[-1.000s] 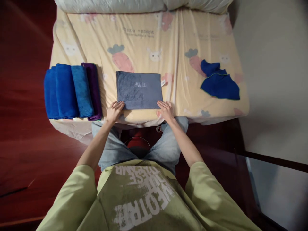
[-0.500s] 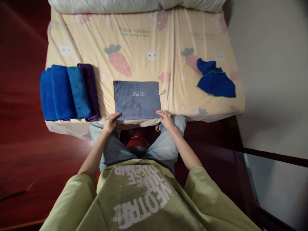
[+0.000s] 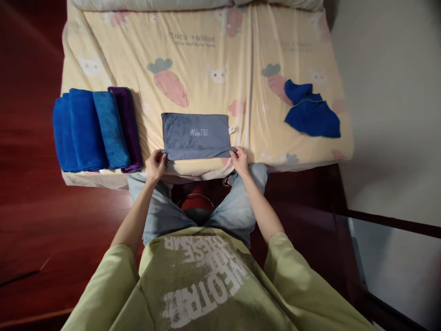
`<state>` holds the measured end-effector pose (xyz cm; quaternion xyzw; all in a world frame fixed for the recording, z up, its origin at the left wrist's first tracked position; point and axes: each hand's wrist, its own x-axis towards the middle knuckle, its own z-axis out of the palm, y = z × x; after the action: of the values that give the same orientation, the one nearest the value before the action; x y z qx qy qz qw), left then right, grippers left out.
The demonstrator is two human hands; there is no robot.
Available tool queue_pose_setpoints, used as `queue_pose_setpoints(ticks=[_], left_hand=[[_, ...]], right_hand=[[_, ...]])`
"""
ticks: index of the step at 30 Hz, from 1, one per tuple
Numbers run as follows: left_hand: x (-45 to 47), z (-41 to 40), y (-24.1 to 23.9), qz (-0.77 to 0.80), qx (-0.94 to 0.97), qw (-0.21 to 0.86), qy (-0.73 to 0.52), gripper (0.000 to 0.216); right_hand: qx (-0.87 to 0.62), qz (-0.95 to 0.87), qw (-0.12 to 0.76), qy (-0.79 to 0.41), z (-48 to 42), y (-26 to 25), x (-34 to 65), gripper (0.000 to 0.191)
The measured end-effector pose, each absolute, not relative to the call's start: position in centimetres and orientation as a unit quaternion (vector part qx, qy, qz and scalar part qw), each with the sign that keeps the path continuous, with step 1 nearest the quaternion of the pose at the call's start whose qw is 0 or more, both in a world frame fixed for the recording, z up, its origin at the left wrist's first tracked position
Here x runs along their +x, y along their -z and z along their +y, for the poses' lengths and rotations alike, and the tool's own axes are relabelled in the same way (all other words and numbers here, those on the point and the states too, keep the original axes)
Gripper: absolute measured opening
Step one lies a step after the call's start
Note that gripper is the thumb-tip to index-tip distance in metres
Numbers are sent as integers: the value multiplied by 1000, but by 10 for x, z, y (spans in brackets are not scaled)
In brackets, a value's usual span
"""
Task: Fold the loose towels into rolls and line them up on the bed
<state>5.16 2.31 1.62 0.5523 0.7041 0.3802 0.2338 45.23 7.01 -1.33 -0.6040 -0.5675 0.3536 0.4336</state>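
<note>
A grey towel (image 3: 196, 131) with white lettering and a small white tag on its right side lies on the bed in front of me. Its near edge is turned up in a narrow fold across the width. My left hand (image 3: 156, 164) pinches the near left corner of that fold. At the near right corner, my right hand (image 3: 239, 160) grips the fold between thumb and fingers. To the left lies a row of folded towels: bright blue (image 3: 82, 131), lighter blue (image 3: 110, 128) and purple (image 3: 127, 124).
A crumpled dark blue cloth (image 3: 313, 117) with a green edge lies at the right of the bed (image 3: 206, 92). Bulky pale bedding (image 3: 155, 3) runs along the far side. Below the bed's front edge, a reddish round object (image 3: 196, 201) shows between my knees.
The near edge of the grey towel has been lifted and folded away from me, so the towel is shallower. Both hands moved slightly forward with it and now pinch its corners.
</note>
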Motion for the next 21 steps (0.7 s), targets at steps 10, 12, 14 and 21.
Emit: queue_pose_setpoints(ticks=[10,12,14,21], left_hand=[[59,40,-26,751,530,203,-337,36],[60,43,-27,755,529,200,-332,35],[60,45,-27,755,531,197,-331,34],[59,50,-25,753,540,184,-328,33]], right_hand=[[-636,-541,457,-308,85,20,437,59],[-650,-545,441,-294,85,18,437,59],[-665,-549,421,-282,86,15,437,59],[-685,-578,358,-261,92,6,438,48]])
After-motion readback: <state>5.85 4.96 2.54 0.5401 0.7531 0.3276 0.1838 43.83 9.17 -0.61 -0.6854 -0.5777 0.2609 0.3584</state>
